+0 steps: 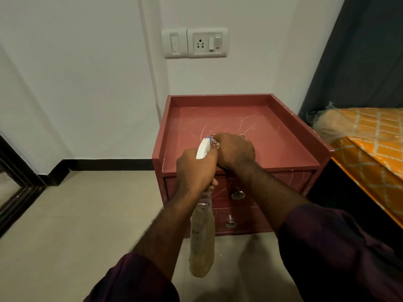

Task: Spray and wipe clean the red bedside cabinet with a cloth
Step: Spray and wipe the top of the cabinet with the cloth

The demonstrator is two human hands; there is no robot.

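Note:
The red bedside cabinet [290, 127] stands against the white wall, its recessed top scratched with pale lines and two drawers with metal knobs below. My left hand [195, 168] grips the neck of a spray bottle [201, 236] with a white trigger head and yellowish liquid, held in front of the cabinet's front edge with the nozzle aimed over the top. My right hand [234, 150] is closed over a bunched cloth [214, 142], only a small patterned bit showing, right by the nozzle above the top's front part.
A bed with an orange patterned cover [375, 144] adjoins the cabinet on the right, with a dark curtain [359, 62] behind. A switch and socket plate [195, 42] sits on the wall above. Beige floor tiles [87, 214] spread left; a dark door frame [13, 184] stands far left.

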